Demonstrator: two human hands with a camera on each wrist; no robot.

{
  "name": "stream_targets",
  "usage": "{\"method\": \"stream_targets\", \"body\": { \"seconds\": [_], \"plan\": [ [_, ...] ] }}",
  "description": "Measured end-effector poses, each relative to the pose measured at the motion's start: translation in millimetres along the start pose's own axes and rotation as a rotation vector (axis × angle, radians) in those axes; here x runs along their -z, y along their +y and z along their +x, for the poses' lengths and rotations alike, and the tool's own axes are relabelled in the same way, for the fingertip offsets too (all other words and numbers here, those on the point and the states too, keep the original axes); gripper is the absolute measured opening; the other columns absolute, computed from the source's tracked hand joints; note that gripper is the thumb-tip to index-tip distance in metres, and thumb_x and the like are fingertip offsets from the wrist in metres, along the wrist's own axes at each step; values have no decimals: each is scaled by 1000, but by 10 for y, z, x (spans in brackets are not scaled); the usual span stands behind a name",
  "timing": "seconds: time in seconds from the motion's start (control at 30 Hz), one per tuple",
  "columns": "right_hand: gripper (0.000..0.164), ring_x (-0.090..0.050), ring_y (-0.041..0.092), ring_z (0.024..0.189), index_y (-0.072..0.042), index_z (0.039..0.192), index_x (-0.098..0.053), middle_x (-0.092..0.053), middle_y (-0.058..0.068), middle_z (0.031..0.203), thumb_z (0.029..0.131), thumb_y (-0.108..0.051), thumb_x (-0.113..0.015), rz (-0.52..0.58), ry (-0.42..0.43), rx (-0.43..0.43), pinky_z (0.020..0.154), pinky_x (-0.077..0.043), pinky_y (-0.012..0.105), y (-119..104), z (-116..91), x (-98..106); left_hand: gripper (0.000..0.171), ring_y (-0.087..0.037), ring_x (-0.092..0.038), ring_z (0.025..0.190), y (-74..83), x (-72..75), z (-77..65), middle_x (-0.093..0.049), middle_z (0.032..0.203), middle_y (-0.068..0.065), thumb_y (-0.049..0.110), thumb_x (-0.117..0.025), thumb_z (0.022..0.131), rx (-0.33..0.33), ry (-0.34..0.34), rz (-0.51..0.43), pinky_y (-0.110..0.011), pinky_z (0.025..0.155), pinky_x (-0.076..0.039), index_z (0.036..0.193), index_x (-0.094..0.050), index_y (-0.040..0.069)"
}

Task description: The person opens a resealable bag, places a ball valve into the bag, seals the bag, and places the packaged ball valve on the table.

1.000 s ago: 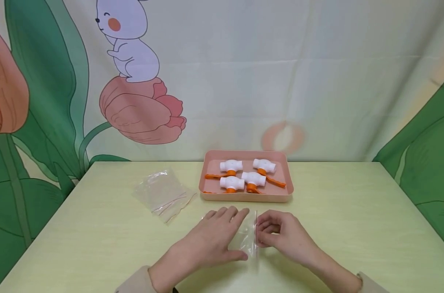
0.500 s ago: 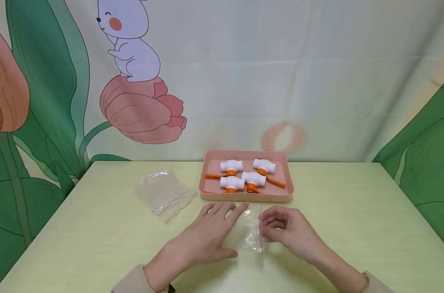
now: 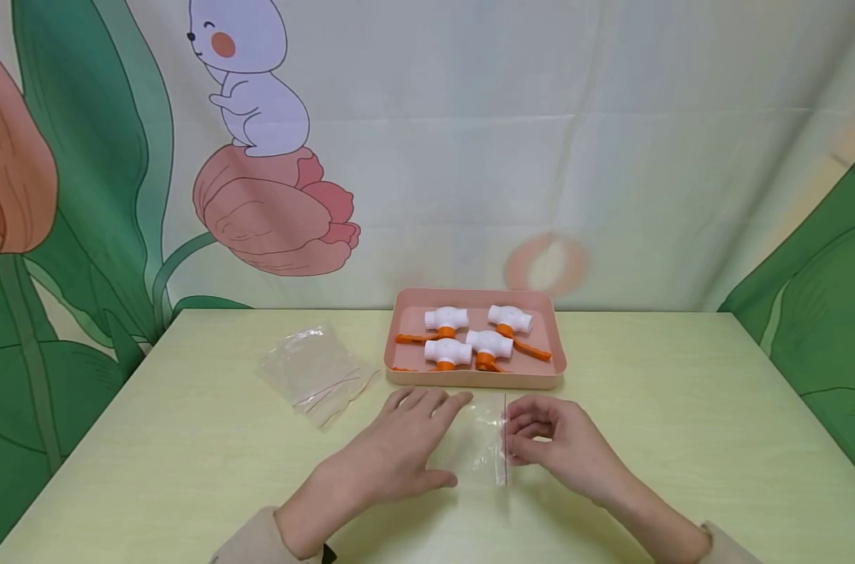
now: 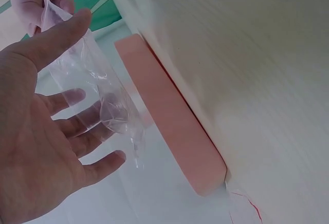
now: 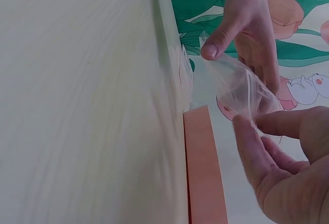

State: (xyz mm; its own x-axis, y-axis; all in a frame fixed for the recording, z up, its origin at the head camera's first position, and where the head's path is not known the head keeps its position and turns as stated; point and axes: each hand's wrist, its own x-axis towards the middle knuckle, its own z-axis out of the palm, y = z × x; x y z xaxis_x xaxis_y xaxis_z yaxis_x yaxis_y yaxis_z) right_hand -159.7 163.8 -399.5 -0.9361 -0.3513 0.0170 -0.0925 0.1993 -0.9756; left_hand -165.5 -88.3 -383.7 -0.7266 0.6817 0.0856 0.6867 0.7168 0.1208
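Observation:
A clear zip-lock bag with a red line along its mouth is held above the table between both hands. My right hand pinches the zip edge between thumb and fingertips, plain in the right wrist view. My left hand is spread at the bag's other end, fingers nearly straight. In the left wrist view its thumb lies on the near side of the bag and the other fingers show through the film. I see nothing inside the bag.
Just behind the hands stands a pink tray with several white valves that have orange handles. More clear zip-lock bags lie to its left on the pale table. A printed curtain hangs behind.
Both hands have shifted slightly away from me toward the tray. The right hand has drawn the bag's zip edge a little to the right, and more of the bag shows between the hands.

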Motion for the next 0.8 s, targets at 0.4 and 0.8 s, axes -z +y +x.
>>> {"method": "stream_targets", "body": {
  "seconds": [0.4,0.8],
  "plan": [
    [17,-65,21,76,-3,92,-71,-69,7,84,84,-8,-85,-134,63,32,65,-57,28,-14,-15,-21,92,-26,-50,122,23,-13,-8,-53,124,-4,48,-86,82,24,19,62,-50,112,-33,154,-40,12],
    [24,-73,27,97,4,109,-73,-76,13,103,88,-6,-81,10,4,-10,82,-59,31,-5,-15,-41,92,-26,-50,122,59,-33,-15,-54,128,-5,49,-84,83,24,27,78,-52,110,-35,154,-39,13]
  ]
}}
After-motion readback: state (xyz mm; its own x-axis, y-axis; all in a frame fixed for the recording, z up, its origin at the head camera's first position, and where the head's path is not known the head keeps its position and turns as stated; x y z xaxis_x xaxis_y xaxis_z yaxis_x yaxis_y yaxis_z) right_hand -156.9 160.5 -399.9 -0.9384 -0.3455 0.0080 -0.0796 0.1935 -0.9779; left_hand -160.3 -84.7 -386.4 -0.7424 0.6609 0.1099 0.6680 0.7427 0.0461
